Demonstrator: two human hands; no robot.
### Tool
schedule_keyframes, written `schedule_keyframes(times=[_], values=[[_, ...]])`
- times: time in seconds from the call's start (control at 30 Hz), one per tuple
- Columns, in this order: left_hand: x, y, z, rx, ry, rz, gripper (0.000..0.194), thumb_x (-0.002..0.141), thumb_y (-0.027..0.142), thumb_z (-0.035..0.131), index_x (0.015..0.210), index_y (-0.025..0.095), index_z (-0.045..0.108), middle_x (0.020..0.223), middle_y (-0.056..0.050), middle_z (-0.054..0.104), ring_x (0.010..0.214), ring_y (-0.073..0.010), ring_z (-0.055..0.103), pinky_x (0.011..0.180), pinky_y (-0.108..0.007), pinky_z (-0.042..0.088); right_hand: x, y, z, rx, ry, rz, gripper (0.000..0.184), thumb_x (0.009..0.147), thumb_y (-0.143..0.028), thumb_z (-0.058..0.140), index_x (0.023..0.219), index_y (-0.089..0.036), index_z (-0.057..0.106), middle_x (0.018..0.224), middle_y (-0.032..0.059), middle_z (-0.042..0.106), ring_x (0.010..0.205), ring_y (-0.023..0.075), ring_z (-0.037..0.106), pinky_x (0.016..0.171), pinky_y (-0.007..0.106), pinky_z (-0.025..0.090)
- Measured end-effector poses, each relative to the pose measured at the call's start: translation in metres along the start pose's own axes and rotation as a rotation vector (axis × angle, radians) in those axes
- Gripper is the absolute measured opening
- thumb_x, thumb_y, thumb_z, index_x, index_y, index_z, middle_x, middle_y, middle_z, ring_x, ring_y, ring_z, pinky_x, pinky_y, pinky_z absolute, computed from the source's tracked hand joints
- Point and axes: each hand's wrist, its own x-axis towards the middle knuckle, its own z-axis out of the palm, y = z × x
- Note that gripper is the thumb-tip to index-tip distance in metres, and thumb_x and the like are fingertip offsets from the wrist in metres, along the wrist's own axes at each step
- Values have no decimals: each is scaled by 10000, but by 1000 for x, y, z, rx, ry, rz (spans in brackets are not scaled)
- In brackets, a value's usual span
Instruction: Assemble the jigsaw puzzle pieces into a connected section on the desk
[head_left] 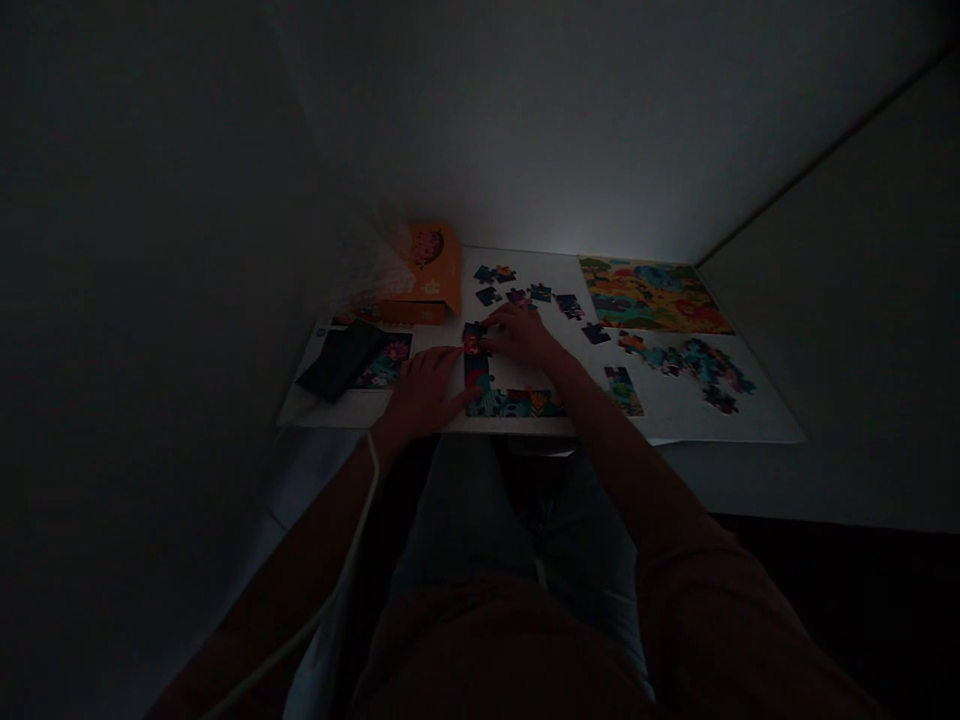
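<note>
In the dim head view, a partly joined jigsaw puzzle (514,403) lies along the table's front edge, with a dark column of pieces rising at its left side. My left hand (426,392) lies left of that column, fingers stretched out, its thumb against the lower corner. From the right, my right hand (525,338) reaches over with its fingertips closed on a dark puzzle piece (472,330) at the column's top. A red patch (472,346) shows just below. Shadow hides the exact fingertip contact.
An orange box (424,270) stands at the back left near a dark flat object (341,360) lying on a picture card (394,358). Loose puzzle pieces (540,292) lie behind my right hand, with a pile (709,368) farther right. A colourful animal picture (652,295) lies at the back right.
</note>
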Motion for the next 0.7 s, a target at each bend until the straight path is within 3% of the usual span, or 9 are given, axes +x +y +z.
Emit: schedule_keyframes(times=[0.27,0.43,0.7], values=[[25,3,6,74,44,12,736,1190,662,434,1794,253,529,1857,-146,614,1688,-397,543,1414,-636,438,-47,-16,5,-104,28,-80,492,1200,-449,683,1654,-287,780,1694,165,729,1506,421,691,1244,616,509],[23,7,6,79,47,39,743,1194,672,455,1803,252,519,1868,-117,615,1686,-395,530,1427,-636,424,-56,-19,8,-150,21,-36,515,1210,-509,691,1673,-299,775,1698,170,713,1487,419,679,1252,620,514],[19,7,4,113,34,68,842,1170,730,475,1833,210,466,1882,-157,592,1692,-405,511,1427,-655,406,-61,-22,8,-161,44,-39,532,1217,-630,616,1656,-378,783,1683,153,716,1460,456,664,1243,660,517]])
